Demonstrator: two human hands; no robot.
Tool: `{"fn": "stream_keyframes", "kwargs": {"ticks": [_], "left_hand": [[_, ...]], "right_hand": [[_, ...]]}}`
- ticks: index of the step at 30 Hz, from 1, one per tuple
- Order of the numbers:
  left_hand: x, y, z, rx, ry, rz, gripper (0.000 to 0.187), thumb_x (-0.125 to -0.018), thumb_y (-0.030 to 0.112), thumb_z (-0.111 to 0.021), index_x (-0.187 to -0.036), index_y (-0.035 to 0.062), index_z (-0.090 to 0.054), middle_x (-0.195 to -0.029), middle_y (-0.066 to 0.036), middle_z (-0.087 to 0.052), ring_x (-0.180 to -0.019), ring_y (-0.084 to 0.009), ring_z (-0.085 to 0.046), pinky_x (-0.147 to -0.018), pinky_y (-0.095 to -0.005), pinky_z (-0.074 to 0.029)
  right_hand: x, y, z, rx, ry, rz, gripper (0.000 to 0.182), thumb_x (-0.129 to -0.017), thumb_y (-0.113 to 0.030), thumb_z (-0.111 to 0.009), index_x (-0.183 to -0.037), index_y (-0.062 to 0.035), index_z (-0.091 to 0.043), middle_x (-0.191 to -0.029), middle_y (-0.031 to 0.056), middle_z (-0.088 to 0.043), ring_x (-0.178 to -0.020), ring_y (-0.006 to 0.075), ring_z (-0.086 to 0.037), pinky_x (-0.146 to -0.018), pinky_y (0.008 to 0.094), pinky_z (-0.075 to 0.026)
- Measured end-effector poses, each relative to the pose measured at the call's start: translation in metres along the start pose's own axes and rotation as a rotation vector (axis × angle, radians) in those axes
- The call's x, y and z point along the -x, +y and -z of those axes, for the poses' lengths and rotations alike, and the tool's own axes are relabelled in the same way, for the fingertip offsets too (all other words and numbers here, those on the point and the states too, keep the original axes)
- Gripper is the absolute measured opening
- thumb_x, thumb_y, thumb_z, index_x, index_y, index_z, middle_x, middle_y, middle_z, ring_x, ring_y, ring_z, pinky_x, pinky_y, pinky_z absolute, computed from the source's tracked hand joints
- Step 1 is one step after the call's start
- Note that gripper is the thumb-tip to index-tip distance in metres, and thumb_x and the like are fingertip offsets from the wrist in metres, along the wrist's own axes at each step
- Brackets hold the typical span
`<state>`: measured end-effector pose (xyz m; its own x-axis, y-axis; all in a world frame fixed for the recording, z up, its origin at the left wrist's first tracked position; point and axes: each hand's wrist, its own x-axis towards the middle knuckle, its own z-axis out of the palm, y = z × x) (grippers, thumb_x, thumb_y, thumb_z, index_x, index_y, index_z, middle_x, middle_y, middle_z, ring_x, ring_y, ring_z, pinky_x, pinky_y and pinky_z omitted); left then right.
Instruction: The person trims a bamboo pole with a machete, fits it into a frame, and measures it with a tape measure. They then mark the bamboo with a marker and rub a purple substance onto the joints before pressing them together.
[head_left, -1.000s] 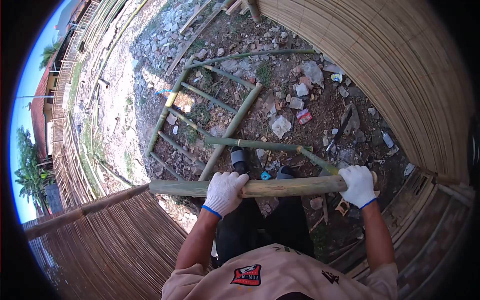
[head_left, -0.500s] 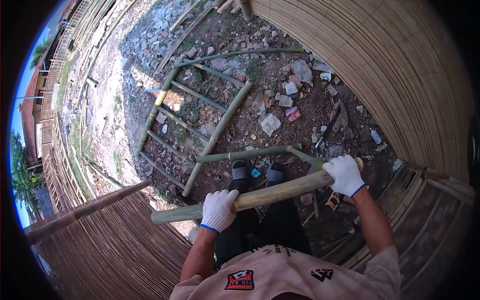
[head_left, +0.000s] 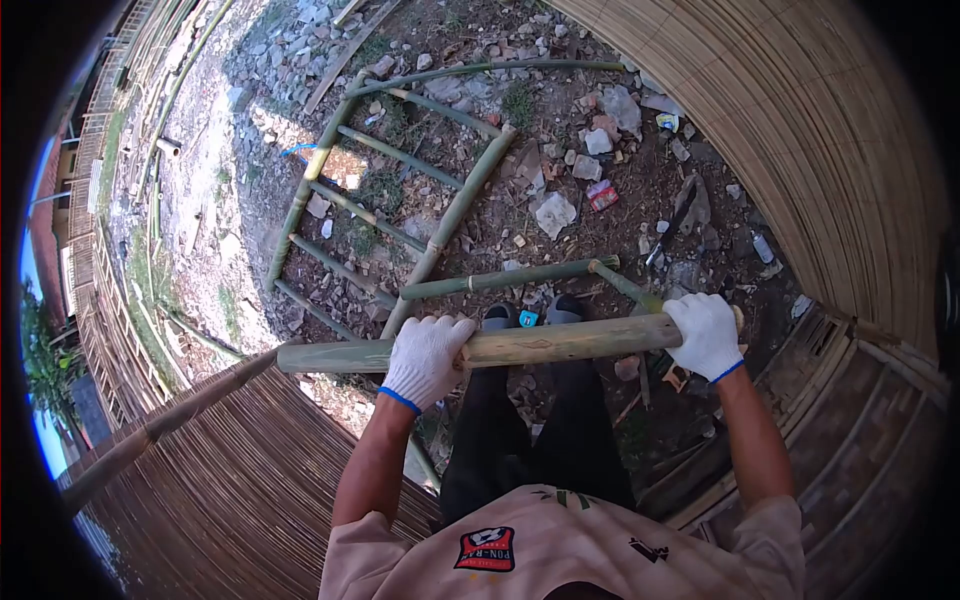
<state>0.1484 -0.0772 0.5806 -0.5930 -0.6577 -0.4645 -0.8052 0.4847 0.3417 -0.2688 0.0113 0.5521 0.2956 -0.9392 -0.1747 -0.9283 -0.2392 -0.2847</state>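
Currently, thick bamboo pole (head_left: 570, 342): it is held crosswise in front of the legs (head_left: 490, 430), almost level, with both hands on it.
Left hand (head_left: 428, 350): closed over the pole from above, some way in from its left end, the thumb on the side near the body.
Right hand (head_left: 705, 335): closed also, around the pole close to its right end, of which only a small part shows beyond.
Reason of the grip: the hands are put wide apart, I judge, so that the weight is shared and the pole does not turn; the gloves (head_left: 415, 378) probably spare the skin from rough bamboo.
Bamboo frame (head_left: 460, 215): it lies on the ground ahead, its rungs between two long rails, likely flat so that it rests stable.
Green pole (head_left: 520, 277): one end lies across the near rail of the frame; the other meets a slanting piece (head_left: 624, 284).
Slatted screen (head_left: 270, 450): the pole's left end appears beside its top bar (head_left: 200, 398), but from this angle I cannot be sure whether they touch.
Difference: half a second ago the pole was tilted, left end nearer the body; now this end is raised in the view, and both hands keep their hold.
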Motion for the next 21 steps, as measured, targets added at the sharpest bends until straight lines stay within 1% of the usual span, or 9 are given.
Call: {"fn": "stream_keyframes", "kwargs": {"ticks": [3, 6, 8, 9, 11, 13, 15, 18, 21], "left_hand": [[0.007, 0.014, -0.011, -0.074, 0.106, 0.056, 0.038, -0.076, 0.011, -0.074, -0.113, 0.0114, -0.064, -0.101, -0.011, -0.066, -0.100, -0.0338, -0.065, -0.083, -0.0476, -0.047], [0.024, 0.040, -0.033, 0.060, 0.541, 0.019, 0.042, -0.074, 0.016, -0.080, -0.114, 0.0085, -0.066, -0.103, -0.008, -0.063, -0.104, -0.0312, -0.062, -0.096, -0.0496, -0.047], [0.052, 0.045, -0.087, 0.177, 0.612, -0.226, 0.040, -0.070, 0.018, -0.085, -0.107, 0.0122, -0.069, -0.102, -0.005, -0.065, -0.096, -0.0290, -0.062, -0.087, -0.0450, -0.051], [0.060, 0.043, -0.114, 0.251, 0.438, -0.338, 0.043, -0.070, 0.019, -0.086, -0.108, 0.0128, -0.068, -0.104, -0.006, -0.066, -0.099, -0.0287, -0.064, -0.085, -0.0431, -0.052], [0.044, 0.017, -0.182, 0.228, 0.310, -0.409, 0.049, -0.072, 0.025, -0.085, -0.115, 0.0120, -0.067, -0.109, -0.009, -0.067, -0.105, -0.0315, -0.065, -0.089, -0.0465, -0.051], [0.003, -0.048, -0.276, 0.237, 0.096, -0.117, 0.059, -0.075, 0.033, -0.083, -0.126, 0.0102, -0.064, -0.116, -0.013, -0.068, -0.112, -0.0360, -0.063, -0.094, -0.0508, -0.049], [-0.059, -0.093, -0.307, 0.183, 0.098, 0.241, 0.060, -0.078, 0.030, -0.078, -0.131, 0.0077, -0.061, -0.126, -0.016, -0.065, -0.118, -0.0373, -0.062, -0.097, -0.0522, -0.049], [-0.135, -0.169, -0.369, 0.210, 0.079, 0.527, 0.082, -0.068, 0.034, -0.085, -0.138, 0.0051, -0.055, -0.137, -0.024, -0.059, -0.127, -0.0423, -0.057, -0.107, -0.0511, -0.047], [-0.178, -0.215, -0.408, 0.144, 0.009, 0.398, 0.079, -0.064, 0.030, -0.088, -0.134, 0.0100, -0.057, -0.134, -0.022, -0.060, -0.125, -0.0419, -0.058, -0.104, -0.0519, -0.050]], "right_hand": [[0.007, -0.002, -0.002, 0.000, 0.005, -0.008, 0.038, -0.065, -0.020, -0.078, -0.099, -0.0140, -0.063, -0.083, 0.0060, -0.062, -0.082, 0.0305, -0.063, -0.070, 0.0452, -0.044], [0.013, -0.001, 0.001, 0.019, -0.002, -0.018, 0.040, -0.063, -0.020, -0.079, -0.099, -0.0128, -0.064, -0.085, 0.0063, -0.063, -0.082, 0.0305, -0.063, -0.071, 0.0453, -0.045], [0.020, 0.004, 0.003, 0.040, -0.021, -0.038, 0.041, -0.061, -0.020, -0.079, -0.098, -0.0117, -0.064, -0.087, 0.0066, -0.065, -0.081, 0.0307, -0.063, -0.072, 0.0453, -0.046], [0.023, 0.007, 0.004, 0.041, -0.030, -0.051, 0.041, -0.059, -0.020, -0.079, -0.097, -0.0112, -0.065, -0.088, 0.0068, -0.065, -0.081, 0.0310, -0.063, -0.073, 0.0453, -0.046], [0.029, 0.014, 0.002, 0.033, -0.008, -0.041, 0.042, -0.054, -0.021, -0.079, -0.093, -0.0107, -0.066, -0.089, 0.0070, -0.066, -0.080, 0.0319, -0.063, -0.074, 0.0447, -0.047], [0.029, 0.019, 0.003, 0.047, -0.067, -0.031, 0.045, -0.051, -0.023, -0.078, -0.093, -0.0107, -0.066, -0.091, 0.0075, -0.067, -0.080, 0.0319, -0.063, -0.073, 0.0448, -0.047], [0.028, 0.018, 0.002, 0.097, -0.113, -0.071, 0.047, -0.048, -0.024, -0.078, -0.093, -0.0107, -0.067, -0.092, 0.0080, -0.068, -0.080, 0.0320, -0.064, -0.073, 0.0450, -0.047], [0.027, 0.016, 0.002, 0.096, -0.177, -0.050, 0.056, -0.045, -0.031, -0.078, -0.097, -0.0110, -0.069, -0.100, 0.0087, -0.071, -0.081, 0.0312, -0.066, -0.070, 0.0465, -0.049], [0.030, 0.019, 0.006, 0.091, -0.223, -0.055, 0.057, -0.049, -0.040, -0.077, -0.098, -0.0114, -0.070, -0.104, 0.0084, -0.072, -0.081, 0.0308, -0.067, -0.070, 0.0459, -0.049]]}}
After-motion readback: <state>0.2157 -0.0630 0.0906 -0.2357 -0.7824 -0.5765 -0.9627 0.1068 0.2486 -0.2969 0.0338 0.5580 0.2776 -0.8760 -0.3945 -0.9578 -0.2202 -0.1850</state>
